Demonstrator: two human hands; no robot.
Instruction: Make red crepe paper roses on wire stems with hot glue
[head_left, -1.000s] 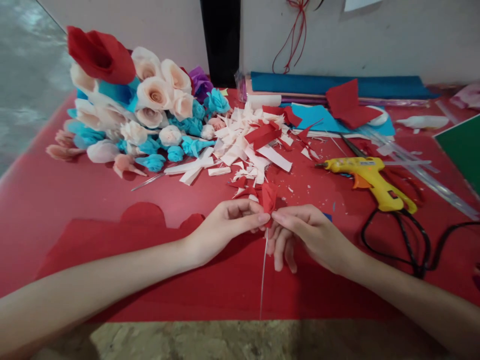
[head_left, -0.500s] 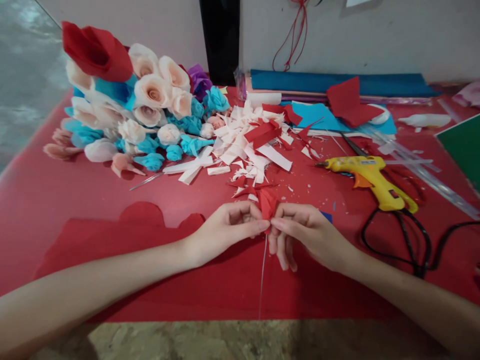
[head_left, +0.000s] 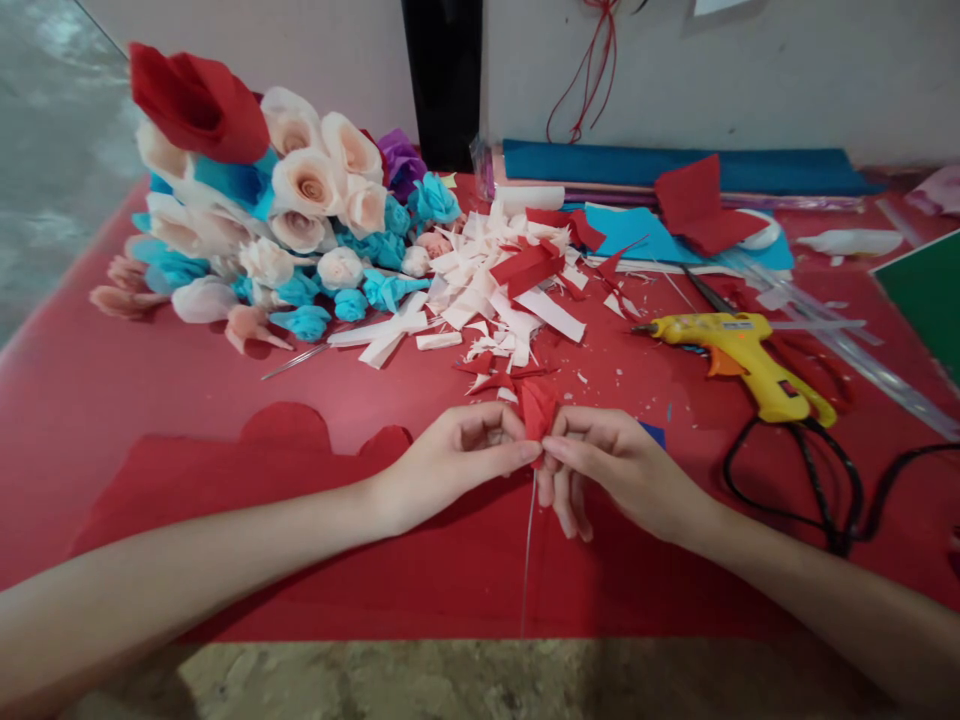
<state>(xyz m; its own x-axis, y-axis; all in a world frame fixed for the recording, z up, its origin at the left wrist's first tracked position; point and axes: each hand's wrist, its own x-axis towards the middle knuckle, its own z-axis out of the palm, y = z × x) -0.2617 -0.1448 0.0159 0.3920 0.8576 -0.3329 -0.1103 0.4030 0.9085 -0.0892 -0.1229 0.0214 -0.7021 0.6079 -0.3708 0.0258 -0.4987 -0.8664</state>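
Between my two hands stands a small red paper flower (head_left: pixel 538 408) on a thin wire stem (head_left: pixel 529 545) that points down toward the table's front edge. My left hand (head_left: pixel 472 445) pinches the base of the flower from the left, thumb against the paper. From the right, my right hand (head_left: pixel 600 455) grips the same base between thumb and forefinger, its other fingers hanging lower. Under my left forearm lies a sheet of red crepe paper (head_left: pixel 195 480) with rounded pieces at its far edge.
Pale and red paper scraps (head_left: pixel 480 270) lie heaped beyond my hands. Finished paper flowers (head_left: pixel 307 185) are bunched at the left back. A yellow hot glue gun (head_left: pixel 742 360) with a black cord (head_left: pixel 817 480) lies at the right. Blue paper rolls (head_left: pixel 675 168) line the wall.
Almost nothing differs. Both hands keep their pinch on the flower's base, and the view has shifted very slightly.
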